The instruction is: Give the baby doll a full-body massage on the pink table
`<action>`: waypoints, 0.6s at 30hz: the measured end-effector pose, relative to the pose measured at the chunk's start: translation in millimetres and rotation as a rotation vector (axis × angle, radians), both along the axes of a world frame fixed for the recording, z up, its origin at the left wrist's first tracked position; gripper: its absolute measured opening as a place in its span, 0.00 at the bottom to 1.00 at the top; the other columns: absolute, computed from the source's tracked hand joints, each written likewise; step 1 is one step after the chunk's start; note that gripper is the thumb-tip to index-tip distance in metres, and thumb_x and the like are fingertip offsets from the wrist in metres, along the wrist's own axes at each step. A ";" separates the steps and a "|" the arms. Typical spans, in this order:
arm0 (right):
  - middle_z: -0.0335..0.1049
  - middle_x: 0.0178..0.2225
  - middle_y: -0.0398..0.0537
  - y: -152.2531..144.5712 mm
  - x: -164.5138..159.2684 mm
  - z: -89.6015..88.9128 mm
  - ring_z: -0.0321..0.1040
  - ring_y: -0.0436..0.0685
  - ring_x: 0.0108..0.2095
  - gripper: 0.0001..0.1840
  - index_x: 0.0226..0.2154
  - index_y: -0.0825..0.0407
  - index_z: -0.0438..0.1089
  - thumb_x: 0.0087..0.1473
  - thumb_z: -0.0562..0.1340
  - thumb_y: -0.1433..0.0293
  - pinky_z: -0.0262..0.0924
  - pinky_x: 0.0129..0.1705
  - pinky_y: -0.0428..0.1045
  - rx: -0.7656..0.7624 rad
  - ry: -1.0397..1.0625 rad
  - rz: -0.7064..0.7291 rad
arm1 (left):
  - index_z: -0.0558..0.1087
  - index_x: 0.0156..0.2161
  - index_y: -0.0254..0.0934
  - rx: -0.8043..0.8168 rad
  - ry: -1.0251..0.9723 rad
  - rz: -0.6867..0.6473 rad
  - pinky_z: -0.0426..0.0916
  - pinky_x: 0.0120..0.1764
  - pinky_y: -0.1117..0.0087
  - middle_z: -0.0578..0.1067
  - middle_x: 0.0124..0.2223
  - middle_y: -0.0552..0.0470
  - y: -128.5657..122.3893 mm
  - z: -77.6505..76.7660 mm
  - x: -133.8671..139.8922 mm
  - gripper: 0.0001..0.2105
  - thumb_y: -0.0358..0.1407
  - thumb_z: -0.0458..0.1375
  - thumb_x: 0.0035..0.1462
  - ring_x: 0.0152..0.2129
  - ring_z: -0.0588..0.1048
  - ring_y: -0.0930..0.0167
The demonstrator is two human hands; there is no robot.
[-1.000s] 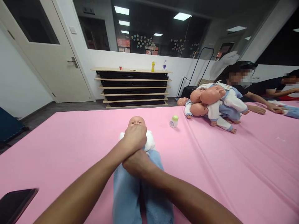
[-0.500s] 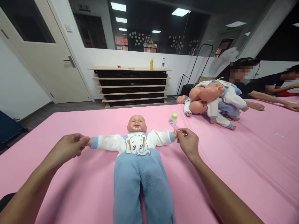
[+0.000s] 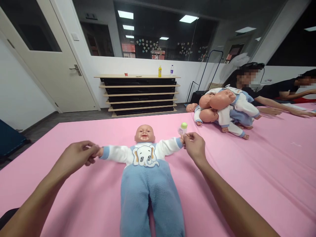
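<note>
A baby doll lies face up on the pink table cover, its head away from me and its arms spread sideways. It wears a white top with an elephant face and light blue trousers; its feet are out of view. My left hand pinches the doll's hand at the left, just beyond the blue cuff. At the right, my right hand pinches the doll's other hand between thumb and fingers. Just behind that hand stands a small white bottle with a light green cap.
Several more dolls lie heaped at the table's back right. Beyond them, two people in dark clothes lean in with their arms on the table. Behind the table are stacked boards with a yellow bottle on top, and a door.
Both my hands have moved slightly inward with the doll's hands in them, so its arms bend a little more. The view has shifted slightly. A person's arm at the right has moved.
</note>
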State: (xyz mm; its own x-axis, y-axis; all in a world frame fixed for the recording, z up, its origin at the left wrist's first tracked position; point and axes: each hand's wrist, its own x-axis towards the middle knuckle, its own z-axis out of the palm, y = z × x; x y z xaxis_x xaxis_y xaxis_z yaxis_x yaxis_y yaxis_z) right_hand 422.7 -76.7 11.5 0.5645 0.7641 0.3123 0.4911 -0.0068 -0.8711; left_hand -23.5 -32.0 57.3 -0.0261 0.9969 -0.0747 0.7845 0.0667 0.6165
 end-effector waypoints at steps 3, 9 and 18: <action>0.75 0.35 0.49 -11.9 -58.8 26.8 0.71 0.53 0.32 0.11 0.39 0.52 0.70 0.62 0.56 0.64 0.64 0.34 0.46 0.118 -0.430 0.180 | 0.76 0.40 0.38 0.066 0.018 -0.118 0.68 0.28 0.70 0.78 0.29 0.50 4.9 34.1 57.8 0.17 0.46 0.56 0.51 0.25 0.76 0.66; 0.71 0.35 0.57 -36.1 -158.5 -5.3 0.65 0.58 0.31 0.12 0.42 0.57 0.69 0.58 0.53 0.78 0.60 0.31 0.51 0.231 -1.274 0.636 | 0.76 0.30 0.35 0.208 0.386 -0.380 0.59 0.25 0.68 0.78 0.31 0.41 1.8 21.3 188.4 0.11 0.37 0.52 0.50 0.27 0.75 0.63; 0.70 0.33 0.49 -32.9 -108.4 17.2 0.66 0.54 0.32 0.08 0.38 0.54 0.68 0.61 0.54 0.74 0.59 0.32 0.47 0.198 -0.890 0.447 | 0.76 0.30 0.37 0.147 0.276 -0.270 0.60 0.26 0.71 0.79 0.32 0.47 11.7 47.9 122.5 0.13 0.43 0.54 0.51 0.27 0.75 0.66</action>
